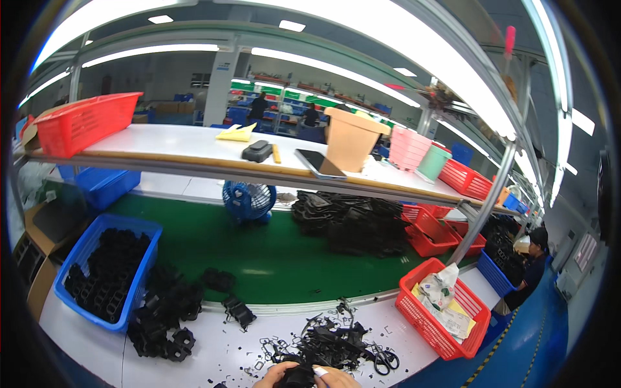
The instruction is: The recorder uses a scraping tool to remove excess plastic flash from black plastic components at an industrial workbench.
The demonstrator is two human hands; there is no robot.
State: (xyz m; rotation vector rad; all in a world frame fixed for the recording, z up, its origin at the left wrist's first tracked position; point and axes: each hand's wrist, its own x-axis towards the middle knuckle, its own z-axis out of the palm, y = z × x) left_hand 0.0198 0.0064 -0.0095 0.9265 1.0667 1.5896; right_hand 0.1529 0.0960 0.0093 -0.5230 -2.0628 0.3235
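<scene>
At the lower edge, my left hand (pixel 274 374) and my right hand (pixel 333 377) are closed on a small black plastic part (pixel 297 377) between them. Its lower portion is cut off by the picture's edge. Just beyond my fingers lies a heap of black plastic scraps (pixel 333 341), with thin frames and bits scattered around it. Black-handled scissors (pixel 386 362) rest to the right of the heap. Leftward on the white table, a single black moulded part (pixel 239 313) sits apart from a pile of similar parts (pixel 167 317).
A blue basket (pixel 154 253) of black parts stands left; a red basket (pixel 406 299) with papers and bags stands right. Behind runs a green belt (pixel 194 249) with a blue fan (pixel 249 199) and black stacks (pixel 352 223). A shelf (pixel 194 143) crosses above. A co-worker (pixel 533 262) is far right.
</scene>
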